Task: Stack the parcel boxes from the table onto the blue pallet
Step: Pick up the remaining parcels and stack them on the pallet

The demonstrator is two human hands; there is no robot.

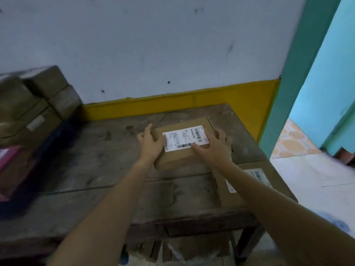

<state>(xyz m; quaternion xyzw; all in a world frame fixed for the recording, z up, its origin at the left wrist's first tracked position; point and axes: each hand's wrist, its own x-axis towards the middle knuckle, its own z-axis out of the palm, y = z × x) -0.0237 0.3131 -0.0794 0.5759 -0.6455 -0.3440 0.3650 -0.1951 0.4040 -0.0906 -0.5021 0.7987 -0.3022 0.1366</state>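
Note:
A small brown parcel box (pixel 178 158) with a white shipping label (pixel 185 138) lies in the middle of the worn wooden table (pixel 96 160). My left hand (pixel 151 141) grips its left side, fingers reaching along the far edge. On the right side my right hand (pixel 213 148) holds it, fingers curled over the edge and thumb lying on top beside the label. A second, flatter labelled box (pixel 276 175) sits at the table's right front corner, partly under my right forearm. Several brown boxes (pixel 38 104) are stacked at the left on a dark blue surface (pixel 57 137), blurred.
A pink box (pixel 7 160) sits at the far left edge. The white wall with a yellow base band (pixel 211 102) runs right behind the table. To the right, a teal door frame (pixel 299 73) opens onto a pale tiled floor (pixel 307 179). Cardboard lies under the table.

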